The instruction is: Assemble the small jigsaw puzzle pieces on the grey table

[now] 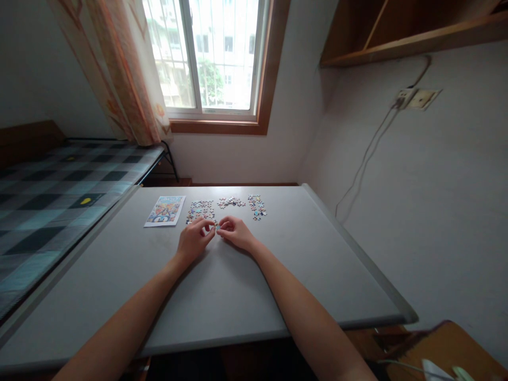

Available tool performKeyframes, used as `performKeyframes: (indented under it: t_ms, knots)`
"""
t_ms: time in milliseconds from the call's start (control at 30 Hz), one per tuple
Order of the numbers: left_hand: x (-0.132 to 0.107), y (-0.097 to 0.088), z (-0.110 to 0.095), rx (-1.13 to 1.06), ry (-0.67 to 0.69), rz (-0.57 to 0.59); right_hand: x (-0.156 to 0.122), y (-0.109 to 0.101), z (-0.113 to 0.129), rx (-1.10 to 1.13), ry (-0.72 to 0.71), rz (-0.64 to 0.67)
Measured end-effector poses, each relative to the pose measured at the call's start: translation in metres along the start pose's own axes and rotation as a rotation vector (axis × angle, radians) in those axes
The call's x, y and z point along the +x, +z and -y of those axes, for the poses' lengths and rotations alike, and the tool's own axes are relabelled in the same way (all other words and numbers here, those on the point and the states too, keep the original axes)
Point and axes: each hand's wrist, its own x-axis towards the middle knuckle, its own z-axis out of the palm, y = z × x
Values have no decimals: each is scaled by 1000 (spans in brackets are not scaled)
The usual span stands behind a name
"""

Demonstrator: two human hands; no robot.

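Note:
My left hand (197, 235) and my right hand (235, 232) meet over the middle of the table, fingertips nearly touching. Between them is a small puzzle piece (218, 227), pinched by the fingers of both hands. Just behind my left hand lies a block of puzzle pieces (201, 208), partly covered by its fingers. A loose pile of pieces (231, 201) sits beyond my right hand, and another group of pieces (257, 206) lies to the right of that. The printed picture sheet (165, 211) rests flat at the left, showing a colourful cartoon scene.
The grey table (222, 296) has a raised rim on its right side. A bed with a checked cover (79, 174) stands at the left. A cable (367, 159) hangs down the right wall from a socket. A wooden stool (448, 352) is at the lower right.

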Motion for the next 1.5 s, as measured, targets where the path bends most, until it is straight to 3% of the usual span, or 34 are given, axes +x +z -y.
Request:
performKeyframes:
  t_ms: [667, 1500]
  knots:
    - [0, 1, 1, 31, -50, 25, -1, 0, 4, -28, 8, -8]
    - [-1, 1, 3, 37, -66, 23, 1, 0, 4, 142, 73, -21]
